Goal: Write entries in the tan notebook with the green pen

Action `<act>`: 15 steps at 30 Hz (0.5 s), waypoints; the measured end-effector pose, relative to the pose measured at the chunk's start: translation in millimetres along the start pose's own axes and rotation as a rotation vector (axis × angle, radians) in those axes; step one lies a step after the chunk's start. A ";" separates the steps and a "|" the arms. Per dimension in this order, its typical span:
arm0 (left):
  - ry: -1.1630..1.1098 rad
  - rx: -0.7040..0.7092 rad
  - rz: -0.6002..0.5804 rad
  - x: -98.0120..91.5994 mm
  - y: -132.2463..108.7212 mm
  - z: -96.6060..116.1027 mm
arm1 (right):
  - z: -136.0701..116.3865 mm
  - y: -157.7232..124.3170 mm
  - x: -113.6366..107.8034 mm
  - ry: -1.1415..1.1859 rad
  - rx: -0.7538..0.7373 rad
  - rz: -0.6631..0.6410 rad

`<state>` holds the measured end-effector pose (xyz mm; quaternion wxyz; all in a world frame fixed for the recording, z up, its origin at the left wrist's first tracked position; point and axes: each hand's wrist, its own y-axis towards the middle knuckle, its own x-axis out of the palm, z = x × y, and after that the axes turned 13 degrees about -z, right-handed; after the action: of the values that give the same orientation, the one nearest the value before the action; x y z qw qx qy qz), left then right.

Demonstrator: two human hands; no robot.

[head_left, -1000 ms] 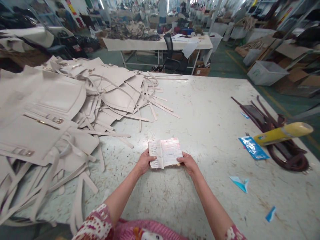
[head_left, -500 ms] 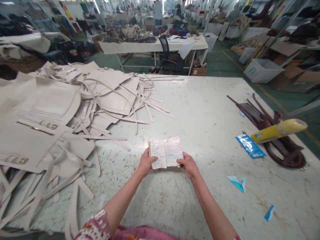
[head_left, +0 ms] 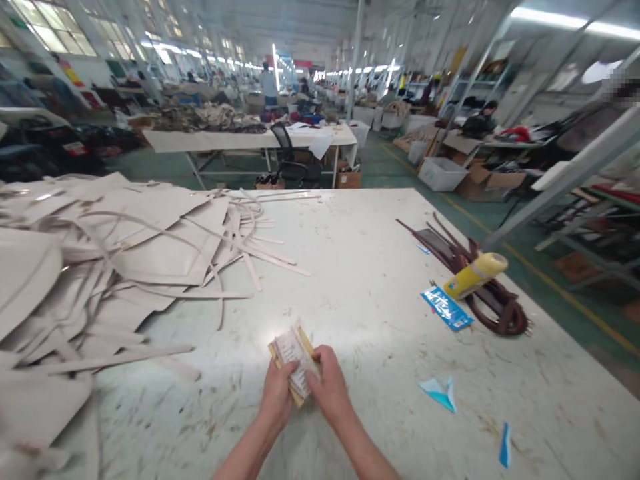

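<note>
Both my hands grip a small paper booklet (head_left: 291,349) low over the white worktable (head_left: 380,280). My left hand (head_left: 277,399) clasps its left side with fingers wrapped round. My right hand (head_left: 330,390) closes over its right side and covers much of the pages. The booklet looks folded nearly closed, with a yellowish cover edge showing. A large heap of cream leather bag panels and straps (head_left: 125,253) lies to the left of my hands.
A yellow tube (head_left: 475,275) rests on dark brown straps (head_left: 493,303) at the right, beside a blue packet (head_left: 447,309). Blue paper scraps (head_left: 440,392) lie near my right hand. Behind stand another table (head_left: 240,140), an office chair (head_left: 293,160) and bins.
The booklet was held open flat; now it is folded together between my hands, which have come close. The camera has tilted up, showing more of the hall.
</note>
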<state>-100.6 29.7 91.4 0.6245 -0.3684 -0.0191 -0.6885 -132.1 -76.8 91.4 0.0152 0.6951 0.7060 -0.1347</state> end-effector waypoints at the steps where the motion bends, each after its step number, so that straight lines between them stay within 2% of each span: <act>1: -0.040 -0.018 -0.008 4.6 3.5 -1.2 | 1.7 -0.5 3.4 -0.113 -0.034 0.006; 5: -0.090 -0.121 -0.054 20.5 18.5 -0.4 | 9.1 2.5 1.5 -0.373 -0.122 -0.025; 8: -0.104 -0.199 -0.233 36.9 26.3 4.2 | 13.0 11.9 -19.6 -0.375 -0.172 -0.025; 11: -0.003 -0.293 -0.393 54.2 31.3 2.4 | 27.2 25.2 -55.3 -0.440 -0.174 0.073; 13: 0.192 -0.300 -0.402 58.5 34.4 -7.6 | 42.9 34.0 -86.5 -0.600 -0.131 0.196; 15: 0.421 -0.218 -0.382 52.4 37.4 -24.2 | 58.4 41.8 -122.7 -0.804 -0.056 0.332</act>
<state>-76.9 -34.6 85.4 0.4306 -0.2722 0.1161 -0.8526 -96.5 -209.2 53.7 0.3290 0.6907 0.5262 -0.3712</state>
